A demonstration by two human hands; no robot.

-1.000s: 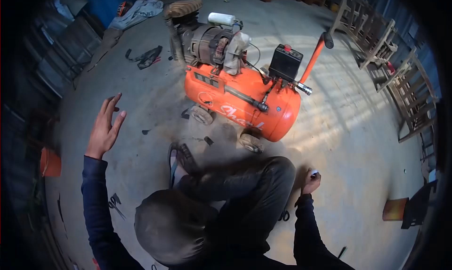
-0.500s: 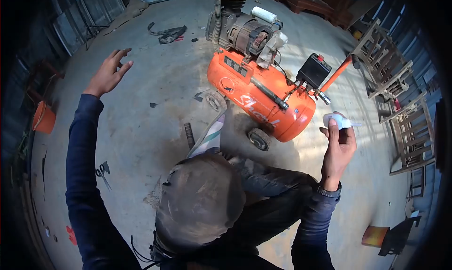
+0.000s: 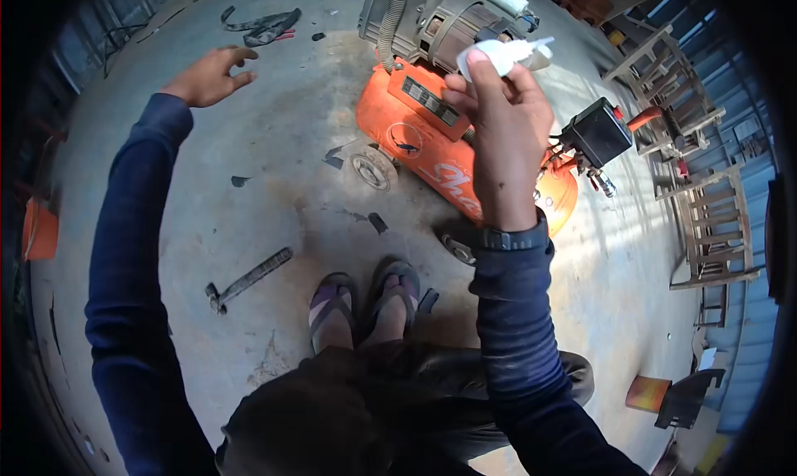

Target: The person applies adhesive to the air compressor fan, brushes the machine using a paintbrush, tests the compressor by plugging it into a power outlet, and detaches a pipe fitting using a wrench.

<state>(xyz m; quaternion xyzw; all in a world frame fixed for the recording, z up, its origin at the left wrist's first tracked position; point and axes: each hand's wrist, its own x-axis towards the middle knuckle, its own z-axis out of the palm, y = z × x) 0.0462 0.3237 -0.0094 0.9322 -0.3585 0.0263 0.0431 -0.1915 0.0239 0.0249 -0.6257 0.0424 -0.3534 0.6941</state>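
I take the orange compressor (image 3: 415, 152) as my landmark. The white bottle (image 3: 490, 59) is up in front of it, overlapping the motor (image 3: 444, 31) on its top in my view; from this single camera I cannot tell how much of a gap lies between bottle and motor. My right hand (image 3: 513, 135) pinches the bottle, thumb pressed on the rounded body and fingers behind it, with the thin nozzle (image 3: 535, 44) angled up toward the compressor's far right. My left hand (image 3: 214, 77) hangs to the compressor's left, fingers loosely curled and apart, with nothing visible in them.

To handle this well, I want the pinch light. The bottle looks soft-walled, so I judge that a hard thumb could squeeze out whatever is inside. The nozzle should stay clear of the ribbed hose (image 3: 394, 23) and the motor housing, since a knock might bend it. The right forearm covers part of the compressor, so I would swing the elbow outward for a better sight of it. The free left hand could steady the bottle's base. Underfoot, the hammer (image 3: 253, 277) lies to the compressor's near left, so I want the sandals (image 3: 332, 301), just in front of the compressor, placed clear of it.
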